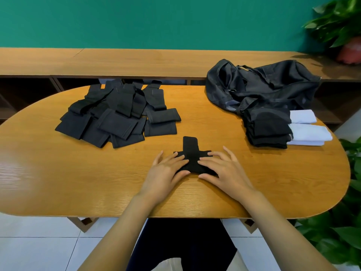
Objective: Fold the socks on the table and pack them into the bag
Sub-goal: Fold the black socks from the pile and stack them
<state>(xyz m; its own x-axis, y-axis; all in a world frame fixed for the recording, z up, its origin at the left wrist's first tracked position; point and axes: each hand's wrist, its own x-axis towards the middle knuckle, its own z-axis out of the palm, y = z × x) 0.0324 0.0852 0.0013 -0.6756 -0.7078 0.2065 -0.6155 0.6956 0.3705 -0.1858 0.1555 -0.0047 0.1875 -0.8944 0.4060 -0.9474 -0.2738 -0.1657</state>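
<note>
A pair of black socks (pixel 191 149) lies crossed on the wooden table (pixel 78 177) near its front edge, one sock pointing away from me. My left hand (pixel 166 173) presses flat on the left side of the cross and my right hand (pixel 224 171) presses flat on the right side, fingers straight. A pile of several unfolded black socks (pixel 117 116) sits at the far left. A stack of folded black socks (pixel 267 128) stands at the right, with folded white socks (pixel 308 132) beside it. A black duffel bag (pixel 263 85) lies slumped behind that stack.
A long wooden counter (pixel 117 61) runs behind the table under a green wall. Leafy plants (pixel 340 22) stand at the far right, with more leaves low at the right. White floor tiles show below the table's front edge.
</note>
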